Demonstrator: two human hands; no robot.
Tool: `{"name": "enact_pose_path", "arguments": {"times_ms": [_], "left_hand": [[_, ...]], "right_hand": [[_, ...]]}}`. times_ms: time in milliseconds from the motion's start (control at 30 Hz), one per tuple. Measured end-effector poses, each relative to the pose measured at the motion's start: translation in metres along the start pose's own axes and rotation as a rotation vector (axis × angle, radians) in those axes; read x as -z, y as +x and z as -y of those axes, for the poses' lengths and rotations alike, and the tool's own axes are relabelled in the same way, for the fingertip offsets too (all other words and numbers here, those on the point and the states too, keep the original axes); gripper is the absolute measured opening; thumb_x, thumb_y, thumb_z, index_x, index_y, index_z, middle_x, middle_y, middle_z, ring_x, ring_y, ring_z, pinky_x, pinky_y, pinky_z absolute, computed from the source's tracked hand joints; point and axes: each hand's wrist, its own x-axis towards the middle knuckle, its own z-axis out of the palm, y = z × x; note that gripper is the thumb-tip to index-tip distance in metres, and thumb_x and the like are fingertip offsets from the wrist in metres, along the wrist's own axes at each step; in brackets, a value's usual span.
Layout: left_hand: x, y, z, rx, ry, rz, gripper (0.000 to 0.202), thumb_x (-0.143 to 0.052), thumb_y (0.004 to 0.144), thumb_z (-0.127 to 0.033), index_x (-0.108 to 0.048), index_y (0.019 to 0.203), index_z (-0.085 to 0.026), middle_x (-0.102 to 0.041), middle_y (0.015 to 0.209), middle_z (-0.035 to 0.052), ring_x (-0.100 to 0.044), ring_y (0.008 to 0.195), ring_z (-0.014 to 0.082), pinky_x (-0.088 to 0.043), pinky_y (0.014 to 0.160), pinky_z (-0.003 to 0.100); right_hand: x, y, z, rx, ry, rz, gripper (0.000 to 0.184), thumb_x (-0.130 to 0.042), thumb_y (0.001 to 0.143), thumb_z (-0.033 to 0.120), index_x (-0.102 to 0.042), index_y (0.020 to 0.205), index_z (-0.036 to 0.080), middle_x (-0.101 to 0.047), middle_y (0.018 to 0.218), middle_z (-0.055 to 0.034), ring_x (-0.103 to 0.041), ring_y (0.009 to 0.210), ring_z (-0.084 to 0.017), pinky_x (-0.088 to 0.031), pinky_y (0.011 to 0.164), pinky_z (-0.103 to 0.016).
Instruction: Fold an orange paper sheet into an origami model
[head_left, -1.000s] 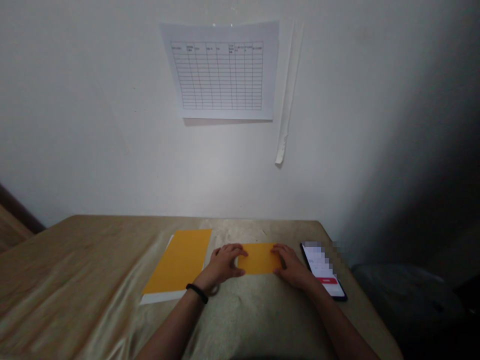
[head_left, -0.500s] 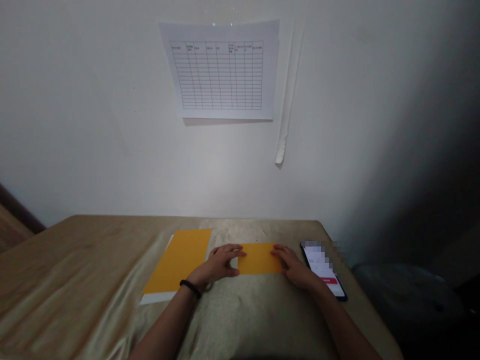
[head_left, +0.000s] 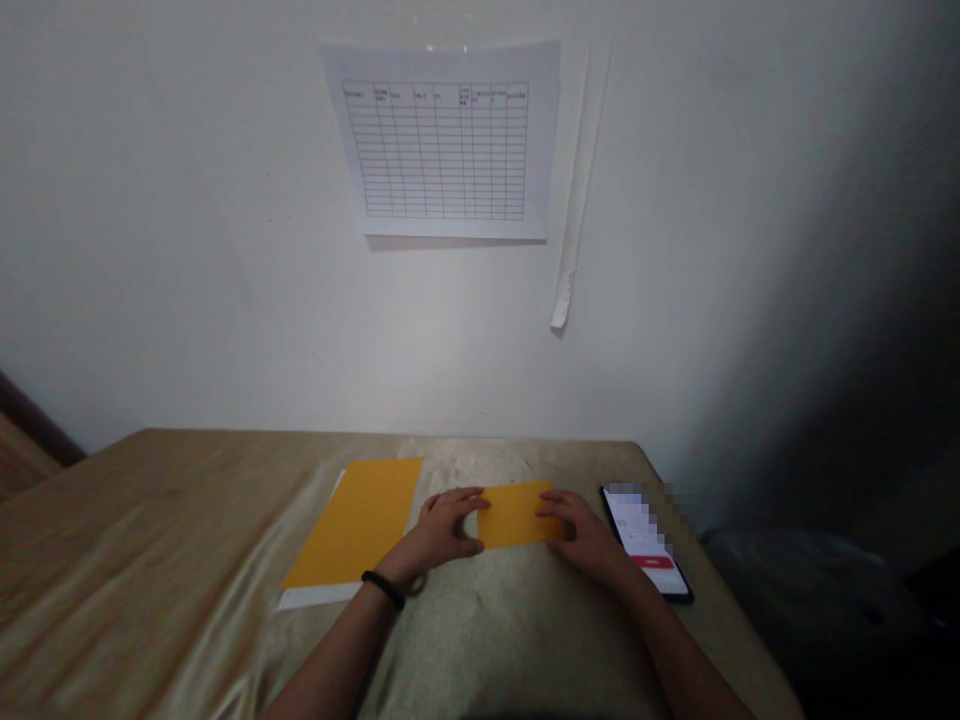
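Note:
A small folded orange paper (head_left: 512, 514) lies on the beige cloth-covered table (head_left: 187, 560). My left hand (head_left: 439, 532), with a black band at the wrist, pinches the paper's left edge between thumb and fingers. My right hand (head_left: 581, 533) rests on its right end, fingers curled over the edge and pressing it down. The paper's ends are partly hidden under my fingers.
A larger orange sheet (head_left: 360, 520) lies on a white sheet to the left. A lit phone (head_left: 646, 540) sits by the table's right edge. A printed grid sheet (head_left: 442, 140) hangs on the white wall behind. The right side drops into darkness.
My right hand has slid a little leftward over the folded paper, covering more of it. The left hand has stayed nearly in place.

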Motion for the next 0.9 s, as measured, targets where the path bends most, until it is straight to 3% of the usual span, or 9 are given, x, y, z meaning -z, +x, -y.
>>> {"name": "enact_pose_path", "arguments": {"times_ms": [100, 200, 333, 433, 633, 833, 900], "left_hand": [[-0.002, -0.001, -0.008, 0.011, 0.029, 0.005, 0.076, -0.078, 0.074, -0.04, -0.049, 0.143, -0.034, -0.036, 0.159, 0.0071, -0.03, 0.146, 0.0323, -0.016, 0.118, 0.058], [-0.005, -0.001, -0.011, 0.017, 0.067, 0.032, 0.078, -0.077, 0.075, -0.045, -0.045, 0.146, -0.036, -0.033, 0.16, 0.0067, -0.024, 0.148, 0.0343, -0.009, 0.117, 0.064], [-0.01, -0.001, -0.01, -0.026, 0.087, -0.021, 0.069, -0.074, 0.077, -0.056, -0.052, 0.14, -0.037, -0.043, 0.155, 0.0064, -0.03, 0.145, 0.0358, -0.012, 0.116, 0.064], [-0.012, -0.001, -0.009, -0.073, 0.079, -0.104, 0.059, -0.07, 0.08, -0.06, -0.06, 0.132, -0.035, -0.055, 0.143, 0.0067, -0.042, 0.136, 0.0331, -0.021, 0.116, 0.059], [-0.012, 0.004, -0.012, -0.158, 0.038, -0.225, 0.031, -0.064, 0.09, -0.044, -0.072, 0.115, -0.027, -0.067, 0.116, 0.0073, -0.056, 0.116, 0.0262, -0.039, 0.105, 0.044], [-0.009, 0.006, -0.015, -0.182, 0.017, -0.206, 0.019, -0.061, 0.092, -0.033, -0.076, 0.101, -0.026, -0.069, 0.09, 0.0046, -0.061, 0.096, 0.0222, -0.044, 0.094, 0.038], [-0.01, 0.005, -0.015, -0.2, 0.012, -0.195, 0.018, -0.06, 0.091, -0.028, -0.075, 0.1, -0.025, -0.07, 0.094, 0.0051, -0.061, 0.1, 0.0223, -0.044, 0.096, 0.038]], "right_hand": [[-0.002, -0.001, 0.014, -0.015, -0.137, 0.012, 0.035, -0.067, 0.075, 0.021, -0.073, 0.11, 0.026, -0.049, 0.141, -0.0059, -0.037, 0.137, -0.026, -0.027, 0.119, -0.044], [-0.003, -0.001, 0.021, -0.038, -0.212, 0.022, 0.032, -0.065, 0.08, 0.024, -0.073, 0.111, 0.029, -0.054, 0.132, -0.006, -0.043, 0.13, -0.027, -0.031, 0.115, -0.045], [-0.003, 0.0, 0.019, -0.054, -0.237, 0.011, 0.04, -0.056, 0.081, 0.014, -0.073, 0.113, 0.03, -0.058, 0.122, -0.0064, -0.049, 0.121, -0.026, -0.036, 0.109, -0.042], [-0.004, 0.001, 0.013, -0.046, -0.242, 0.004, 0.044, -0.051, 0.079, 0.008, -0.074, 0.11, 0.029, -0.058, 0.121, -0.0067, -0.05, 0.119, -0.025, -0.037, 0.107, -0.041], [-0.007, 0.002, 0.008, 0.002, -0.193, -0.045, 0.04, -0.045, 0.085, 0.007, -0.074, 0.107, 0.024, -0.06, 0.121, -0.0079, -0.052, 0.119, -0.023, -0.038, 0.106, -0.039], [-0.009, 0.002, 0.009, 0.0, -0.151, -0.051, 0.029, -0.059, 0.084, 0.016, -0.073, 0.108, 0.024, -0.06, 0.13, -0.0087, -0.051, 0.125, -0.025, -0.036, 0.11, -0.042], [-0.012, 0.003, 0.006, 0.01, -0.111, -0.036, 0.031, -0.057, 0.083, 0.013, -0.074, 0.106, 0.024, -0.061, 0.131, -0.0078, -0.052, 0.126, -0.024, -0.036, 0.111, -0.042]]}}
